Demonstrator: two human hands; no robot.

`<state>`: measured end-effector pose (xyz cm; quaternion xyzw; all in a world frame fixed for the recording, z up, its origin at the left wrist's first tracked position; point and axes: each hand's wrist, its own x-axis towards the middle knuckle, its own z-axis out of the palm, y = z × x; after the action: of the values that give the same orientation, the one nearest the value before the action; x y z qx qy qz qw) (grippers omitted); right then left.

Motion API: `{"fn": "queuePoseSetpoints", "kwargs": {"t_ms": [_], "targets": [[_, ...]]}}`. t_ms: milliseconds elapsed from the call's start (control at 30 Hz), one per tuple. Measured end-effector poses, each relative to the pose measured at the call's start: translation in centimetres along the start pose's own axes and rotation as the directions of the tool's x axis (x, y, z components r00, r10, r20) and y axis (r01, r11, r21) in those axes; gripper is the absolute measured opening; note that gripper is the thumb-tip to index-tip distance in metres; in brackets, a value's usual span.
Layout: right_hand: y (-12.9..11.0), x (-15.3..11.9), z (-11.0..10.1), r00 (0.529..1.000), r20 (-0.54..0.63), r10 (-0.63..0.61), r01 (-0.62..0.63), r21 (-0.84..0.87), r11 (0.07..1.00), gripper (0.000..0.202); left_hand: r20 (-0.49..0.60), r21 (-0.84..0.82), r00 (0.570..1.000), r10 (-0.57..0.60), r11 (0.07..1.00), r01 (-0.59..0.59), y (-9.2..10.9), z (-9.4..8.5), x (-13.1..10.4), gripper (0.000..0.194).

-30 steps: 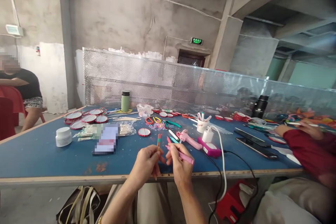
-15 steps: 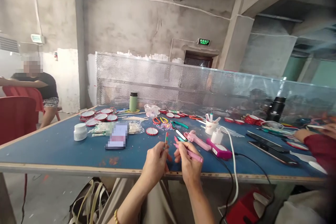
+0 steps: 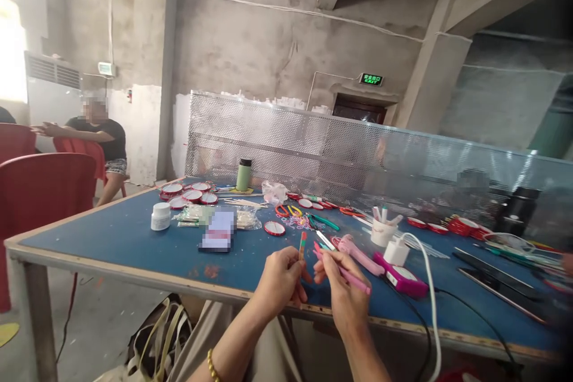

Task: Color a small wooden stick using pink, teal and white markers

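My left hand (image 3: 281, 277) is closed around a thin flat stick (image 3: 303, 245) that stands upright, its top banded in red, green and orange. In my right hand (image 3: 348, 293) a pink marker pen (image 3: 357, 281) is gripped like a writing tool, its front end toward the stick. Both hands are over the front edge of the table (image 3: 134, 256), a small gap between them. Beyond them lie a white-and-black marker (image 3: 325, 240) and a round red-rimmed disc (image 3: 274, 228). Just right of my right hand is a pink glue gun (image 3: 360, 256).
A phone (image 3: 218, 230) and white jar (image 3: 160, 216) are on the left. Pliers (image 3: 324, 222), a cup of pens (image 3: 383, 231) and a magenta box (image 3: 400, 274) with cables stand right. A perforated metal screen (image 3: 286, 137) runs along the back. A person (image 3: 96, 140) sits far left.
The view has swung left, so the table's things appear further right. Both hands keep hold of the stick and the pink marker pen. The co-worker's sleeve at right has mostly left view.
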<state>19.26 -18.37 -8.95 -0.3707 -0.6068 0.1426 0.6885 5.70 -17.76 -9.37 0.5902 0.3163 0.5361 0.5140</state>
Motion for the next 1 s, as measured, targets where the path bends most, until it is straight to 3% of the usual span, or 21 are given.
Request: {"fn": "queuePoseSetpoints", "kwargs": {"t_ms": [267,667,1000], "targets": [[-1.5,0.2,0.3,0.992,0.052,-0.111,0.113,-0.028,0.993,0.02,0.043,-0.107,0.999,-0.029,0.994,0.034,0.5,0.0,-0.2,0.026],[-0.5,0.5,1.6,0.99,0.119,-0.078,0.076,0.022,0.997,0.022,0.061,-0.151,0.997,-0.039,0.987,0.047,1.2,-0.3,-0.5,0.043],[-0.9,0.2,1.5,0.98,0.161,-0.12,0.135,-0.087,0.987,0.021,0.057,-0.138,0.997,-0.05,0.989,0.058,1.0,-0.4,-0.4,0.044]]}}
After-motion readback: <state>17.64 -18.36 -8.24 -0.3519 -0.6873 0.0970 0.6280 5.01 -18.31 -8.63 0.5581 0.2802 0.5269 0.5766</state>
